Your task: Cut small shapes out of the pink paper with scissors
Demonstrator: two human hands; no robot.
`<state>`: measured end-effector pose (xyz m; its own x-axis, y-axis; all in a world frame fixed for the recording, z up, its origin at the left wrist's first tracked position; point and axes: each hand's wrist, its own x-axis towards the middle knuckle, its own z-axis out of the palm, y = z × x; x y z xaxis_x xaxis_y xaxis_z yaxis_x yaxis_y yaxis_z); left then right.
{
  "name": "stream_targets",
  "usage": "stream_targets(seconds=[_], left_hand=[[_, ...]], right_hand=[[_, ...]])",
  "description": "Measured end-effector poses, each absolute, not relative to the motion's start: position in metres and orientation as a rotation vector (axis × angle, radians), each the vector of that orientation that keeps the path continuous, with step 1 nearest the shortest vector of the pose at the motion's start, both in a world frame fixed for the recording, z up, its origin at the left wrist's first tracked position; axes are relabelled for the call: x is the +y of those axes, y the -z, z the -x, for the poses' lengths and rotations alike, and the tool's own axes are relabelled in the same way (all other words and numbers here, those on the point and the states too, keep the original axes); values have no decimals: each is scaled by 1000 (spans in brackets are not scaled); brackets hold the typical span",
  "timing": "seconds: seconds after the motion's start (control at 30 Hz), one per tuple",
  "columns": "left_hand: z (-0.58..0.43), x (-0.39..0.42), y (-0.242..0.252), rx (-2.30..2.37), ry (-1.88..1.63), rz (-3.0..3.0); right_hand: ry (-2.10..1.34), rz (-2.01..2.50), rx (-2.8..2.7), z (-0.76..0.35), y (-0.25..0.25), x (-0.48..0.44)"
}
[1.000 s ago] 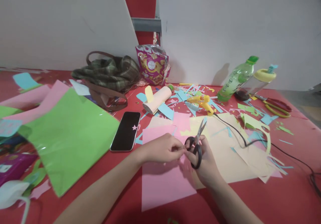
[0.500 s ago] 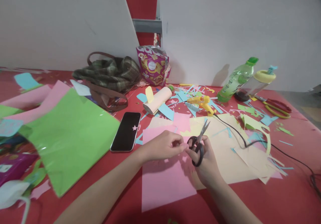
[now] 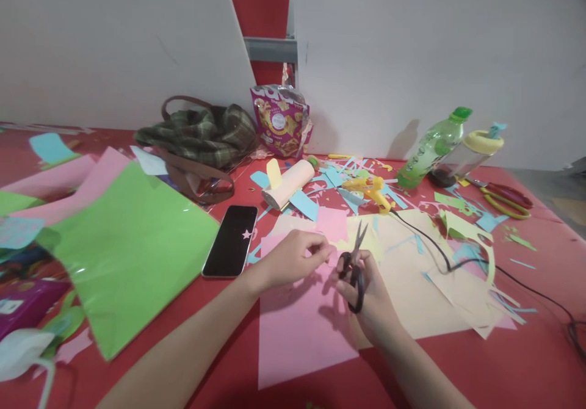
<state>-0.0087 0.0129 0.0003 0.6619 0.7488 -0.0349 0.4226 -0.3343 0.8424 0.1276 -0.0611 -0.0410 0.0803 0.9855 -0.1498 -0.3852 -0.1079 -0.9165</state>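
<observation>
My left hand (image 3: 300, 255) is closed in a pinch above a pink sheet of paper (image 3: 293, 342). At its fingertips shows a small piece of pink paper (image 3: 332, 254), partly hidden and hard to tell from the sheet behind. My right hand (image 3: 373, 299) holds small black-handled scissors (image 3: 357, 290), with fingers in the loops and the blades pointing up and slightly parted. A short gap lies between the two hands. Left of them, a small pink star (image 3: 246, 234) rests on a black phone (image 3: 230, 241).
Behind my hands lie a paper roll (image 3: 293, 184) with blue and yellow flaps, and a yellow glue gun (image 3: 373, 190) whose cord runs right. A green bottle (image 3: 433, 149), red-and-yellow scissors (image 3: 508, 198) and paper scraps are at right. A green sheet (image 3: 132, 244) lies left.
My hands have moved apart from touching, the left slightly leftward and up. The scissors have shifted a little left and turned more upright.
</observation>
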Motion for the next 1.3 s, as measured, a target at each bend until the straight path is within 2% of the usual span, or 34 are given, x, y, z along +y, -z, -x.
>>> stream_targets(seconds=[0.27, 0.57, 1.3], left_hand=[[18, 19, -13, 1022, -523, -2070], [15, 13, -13, 969, -469, -2129], [14, 12, -15, 947, -479, -2133]], right_hand=[[-1603, 956, -1062, -127, 44, -67], [-1701, 828, -1068, -129, 45, -68], [-1695, 803, -1045, -128, 45, -67]])
